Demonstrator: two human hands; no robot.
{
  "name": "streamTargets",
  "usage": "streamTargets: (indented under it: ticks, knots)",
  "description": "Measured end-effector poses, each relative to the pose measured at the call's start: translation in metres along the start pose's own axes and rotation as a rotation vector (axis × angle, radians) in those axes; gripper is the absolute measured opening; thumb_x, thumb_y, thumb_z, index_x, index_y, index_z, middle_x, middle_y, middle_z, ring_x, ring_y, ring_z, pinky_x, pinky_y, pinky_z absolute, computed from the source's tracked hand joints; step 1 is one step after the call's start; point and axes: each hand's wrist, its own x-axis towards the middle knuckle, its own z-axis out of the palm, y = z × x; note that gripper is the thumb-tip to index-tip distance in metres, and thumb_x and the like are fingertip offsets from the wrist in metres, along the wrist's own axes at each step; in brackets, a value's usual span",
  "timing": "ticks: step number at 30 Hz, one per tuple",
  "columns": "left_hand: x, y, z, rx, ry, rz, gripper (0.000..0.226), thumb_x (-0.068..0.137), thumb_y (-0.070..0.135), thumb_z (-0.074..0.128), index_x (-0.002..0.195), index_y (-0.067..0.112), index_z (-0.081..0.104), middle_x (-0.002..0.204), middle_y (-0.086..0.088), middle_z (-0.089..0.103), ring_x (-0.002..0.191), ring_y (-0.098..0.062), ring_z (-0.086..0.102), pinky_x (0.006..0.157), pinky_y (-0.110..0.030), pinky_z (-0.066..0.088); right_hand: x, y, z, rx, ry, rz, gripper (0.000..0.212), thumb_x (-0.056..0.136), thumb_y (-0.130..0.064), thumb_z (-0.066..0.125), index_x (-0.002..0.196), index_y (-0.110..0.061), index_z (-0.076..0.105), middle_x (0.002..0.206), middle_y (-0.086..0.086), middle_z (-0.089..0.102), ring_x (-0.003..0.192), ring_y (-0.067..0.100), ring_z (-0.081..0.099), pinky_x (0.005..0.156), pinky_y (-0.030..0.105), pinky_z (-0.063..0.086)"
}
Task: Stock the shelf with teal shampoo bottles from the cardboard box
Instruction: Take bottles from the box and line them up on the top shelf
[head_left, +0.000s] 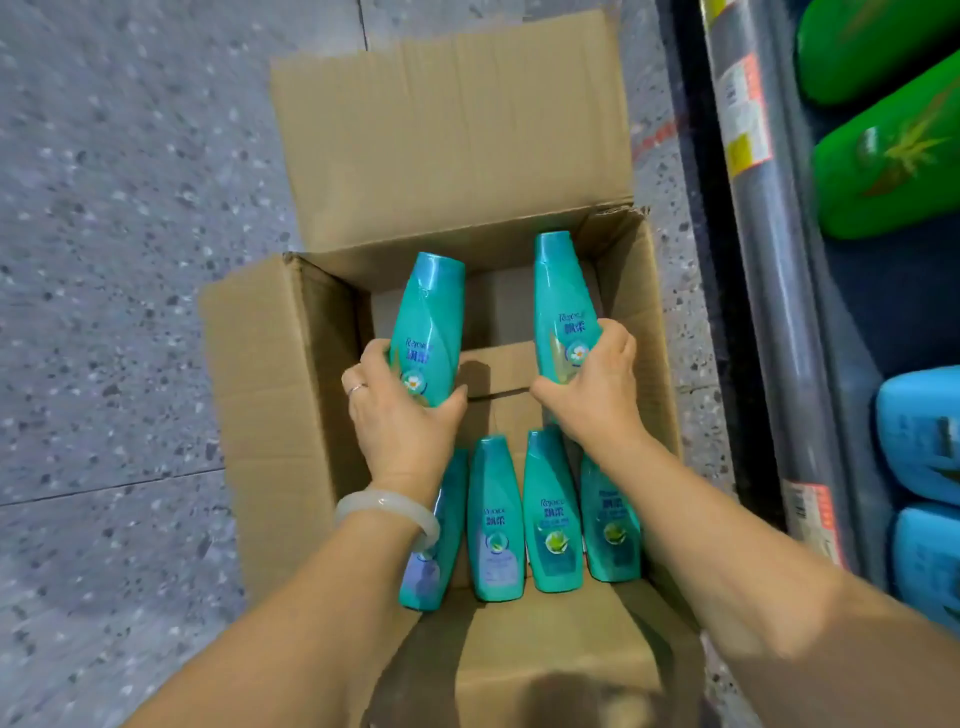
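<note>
An open cardboard box (280, 395) stands on the floor below me. My left hand (400, 410) grips the lower body of one teal shampoo bottle (431, 317), cap pointing away from me. My right hand (597, 384) grips a second teal bottle (558, 296) the same way, over the box's far half. Several more teal bottles (496, 514) stand in a row along the near side of the box, partly hidden by my forearms. The shelf (769, 270) runs along the right edge of the view.
Green bottles (893, 156) and blue bottles (919, 436) sit on the shelf at right, behind a rail with price tags (745, 114). The box's flaps (452, 135) fold outward at the far and left sides. Grey speckled floor (114, 260) lies to the left.
</note>
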Motion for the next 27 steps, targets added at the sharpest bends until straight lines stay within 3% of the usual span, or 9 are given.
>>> streamTargets:
  ticks: [2, 4, 7, 11, 16, 20, 22, 24, 27]
  knots:
    - [-0.02, 0.028, -0.03, -0.064, -0.004, 0.054, 0.07, 0.066, 0.028, 0.081, 0.121, 0.024, 0.038, 0.11, 0.003, 0.04, 0.102, -0.018, 0.048, 0.088, -0.032, 0.044, -0.033, -0.02, -0.028, 0.121, 0.075, 0.015, 0.076, 0.066, -0.015, 0.077, 0.129, -0.006, 0.034, 0.125, 0.01, 0.039, 0.114, 0.023, 0.043, 0.085, 0.022, 0.033]
    - [-0.045, 0.058, -0.064, -0.163, -0.029, 0.118, 0.066, 0.063, 0.027, 0.082, 0.11, 0.034, 0.037, 0.1, 0.009, 0.046, 0.099, -0.02, 0.055, 0.088, -0.04, 0.049, -0.072, -0.043, -0.062, 0.234, 0.137, 0.042, 0.077, 0.066, -0.013, 0.078, 0.129, -0.005, 0.035, 0.125, 0.011, 0.039, 0.114, 0.022, 0.042, 0.083, 0.018, 0.03]
    - [-0.087, 0.117, -0.12, -0.26, -0.063, 0.179, 0.069, 0.06, 0.024, 0.084, 0.1, 0.044, 0.033, 0.101, 0.007, 0.051, 0.097, -0.021, 0.057, 0.086, -0.046, 0.05, -0.133, -0.082, -0.129, 0.367, 0.214, 0.062, 0.078, 0.065, -0.012, 0.08, 0.129, -0.007, 0.035, 0.12, 0.007, 0.04, 0.104, 0.014, 0.042, 0.079, 0.012, 0.028]
    - [-0.149, 0.206, -0.194, -0.312, -0.115, 0.261, 0.079, 0.053, 0.026, 0.087, 0.109, 0.035, 0.032, 0.11, -0.003, 0.052, 0.103, -0.024, 0.056, 0.091, -0.045, 0.048, -0.209, -0.137, -0.233, 0.467, 0.412, 0.085, 0.081, 0.062, -0.011, 0.083, 0.129, -0.006, 0.037, 0.113, 0.004, 0.043, 0.103, 0.02, 0.047, 0.083, 0.017, 0.033]
    - [-0.237, 0.305, -0.287, -0.352, -0.296, 0.472, 0.079, 0.053, 0.017, 0.081, 0.099, 0.054, 0.028, 0.108, 0.002, 0.056, 0.101, -0.02, 0.057, 0.089, -0.037, 0.048, -0.306, -0.202, -0.362, 0.62, 0.647, 0.106, 0.082, 0.058, -0.011, 0.086, 0.126, -0.011, 0.04, 0.111, 0.003, 0.048, 0.106, 0.024, 0.055, 0.085, 0.027, 0.042]
    - [-0.314, 0.38, -0.358, -0.422, -0.396, 0.734, 0.085, 0.046, 0.04, 0.077, 0.113, 0.047, 0.026, 0.114, -0.003, 0.057, 0.106, -0.025, 0.058, 0.092, -0.044, 0.049, -0.4, -0.248, -0.461, 0.734, 0.897, 0.03, 0.08, 0.057, -0.001, 0.086, 0.125, -0.004, 0.043, 0.108, 0.007, 0.048, 0.098, 0.02, 0.053, 0.075, 0.01, 0.037]
    - [-0.359, 0.417, -0.395, -0.44, -0.466, 0.853, 0.087, 0.051, 0.029, 0.083, 0.12, 0.037, 0.031, 0.118, -0.004, 0.055, 0.108, -0.025, 0.057, 0.094, -0.042, 0.048, -0.448, -0.258, -0.503, 0.725, 1.017, -0.047, 0.075, 0.057, -0.003, 0.086, 0.118, -0.015, 0.044, 0.11, 0.004, 0.05, 0.102, 0.017, 0.054, 0.081, 0.013, 0.036]
    - [-0.406, 0.452, -0.429, -0.468, -0.517, 0.973, 0.087, 0.054, 0.022, 0.085, 0.123, 0.029, 0.032, 0.118, -0.004, 0.054, 0.108, -0.025, 0.056, 0.093, -0.04, 0.047, -0.494, -0.265, -0.547, 0.75, 1.126, -0.148, 0.075, 0.058, -0.009, 0.086, 0.111, -0.032, 0.039, 0.113, -0.003, 0.051, 0.101, 0.002, 0.057, 0.082, 0.012, 0.044]
    - [-0.481, 0.495, -0.467, -0.524, -0.605, 1.157, 0.086, 0.059, 0.013, 0.086, 0.127, 0.016, 0.033, 0.112, 0.001, 0.05, 0.097, -0.017, 0.055, 0.086, -0.019, 0.043, -0.561, -0.263, -0.606, 0.745, 1.265, -0.225, 0.08, 0.057, -0.023, 0.083, 0.119, -0.036, 0.034, 0.12, 0.002, 0.05, 0.107, 0.011, 0.058, 0.087, 0.019, 0.051]
